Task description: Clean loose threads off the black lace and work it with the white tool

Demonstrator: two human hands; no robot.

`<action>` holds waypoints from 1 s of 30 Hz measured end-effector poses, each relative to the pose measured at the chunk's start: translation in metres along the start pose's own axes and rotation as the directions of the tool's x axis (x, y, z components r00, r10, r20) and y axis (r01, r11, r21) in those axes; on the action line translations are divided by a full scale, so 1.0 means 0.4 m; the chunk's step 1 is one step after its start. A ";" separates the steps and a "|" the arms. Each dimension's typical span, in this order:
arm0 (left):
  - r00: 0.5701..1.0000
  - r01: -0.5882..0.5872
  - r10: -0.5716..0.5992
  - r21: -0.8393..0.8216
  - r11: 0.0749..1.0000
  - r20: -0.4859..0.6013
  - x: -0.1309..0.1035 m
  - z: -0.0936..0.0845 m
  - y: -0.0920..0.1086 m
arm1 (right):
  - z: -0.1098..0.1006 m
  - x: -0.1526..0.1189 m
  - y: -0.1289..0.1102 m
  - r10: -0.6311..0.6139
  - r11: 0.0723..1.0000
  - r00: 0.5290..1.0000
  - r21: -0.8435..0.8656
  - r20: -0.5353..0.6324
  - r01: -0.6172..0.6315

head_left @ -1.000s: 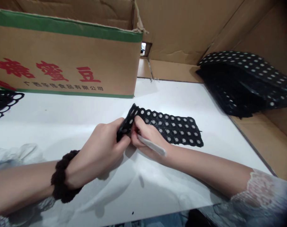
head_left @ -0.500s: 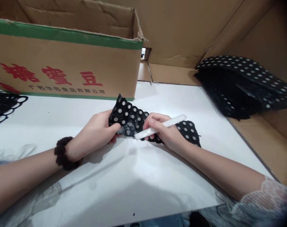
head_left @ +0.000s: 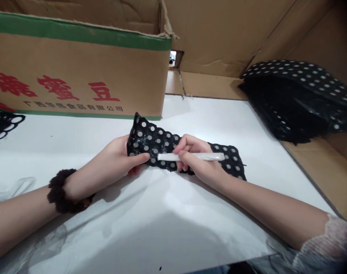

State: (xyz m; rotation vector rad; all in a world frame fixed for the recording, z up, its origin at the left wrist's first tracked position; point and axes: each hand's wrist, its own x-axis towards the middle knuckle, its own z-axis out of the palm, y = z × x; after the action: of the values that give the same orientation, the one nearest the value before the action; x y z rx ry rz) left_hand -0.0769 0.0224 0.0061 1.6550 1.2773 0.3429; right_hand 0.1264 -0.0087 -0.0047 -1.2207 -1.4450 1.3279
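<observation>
A black sheet with rows of pale round dots [head_left: 146, 148] lies at a slant across the middle of the white table. My left hand [head_left: 113, 160] grips its left end, thumb on top and fingers underneath. My right hand [head_left: 199, 158] is closed on a slim white stick-like tool [head_left: 196, 156] and rests over the sheet's middle. The tool lies nearly level, its left tip over the dots close to my left thumb. The right end of the sheet shows beyond my right hand.
A cardboard box [head_left: 76, 72] with green edges and red characters stands at the back left. Black dotted sheets [head_left: 293, 102] are piled at the right by a cardboard wall [head_left: 213, 34]. Black ringed scraps [head_left: 3, 127] lie at far left, clear plastic [head_left: 51, 243] at lower left.
The white tool has turned from slanting to nearly level, its tip now higher over the sheet. The sheet's left end lies flatter, and my left hand has shifted slightly left. The view has moved a little.
</observation>
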 end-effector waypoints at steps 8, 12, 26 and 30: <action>0.998 0.057 -0.058 -0.120 0.991 -0.004 0.006 0.006 0.005 | -0.002 0.000 0.004 -0.019 0.999 0.999 0.041 0.028 0.018; 0.998 -0.011 0.004 -0.110 0.994 -0.064 -0.006 0.015 0.013 | 0.001 -0.002 0.010 -0.044 0.999 0.996 -0.009 0.073 0.044; 0.936 -0.232 0.315 0.402 0.886 -0.156 -0.099 0.082 0.050 | 0.026 -0.010 0.032 -0.243 0.894 0.947 -0.330 0.210 0.302; 0.952 -0.151 0.232 0.356 0.922 -0.199 -0.065 0.044 0.050 | 0.032 -0.007 0.024 -0.165 0.970 0.980 -0.159 0.111 0.182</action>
State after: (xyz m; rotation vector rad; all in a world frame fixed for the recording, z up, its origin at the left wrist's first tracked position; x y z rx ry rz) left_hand -0.0635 -0.0083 0.0226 2.0914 1.4110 0.4745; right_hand 0.1156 -0.0142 -0.0157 -1.1188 -1.7220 1.1787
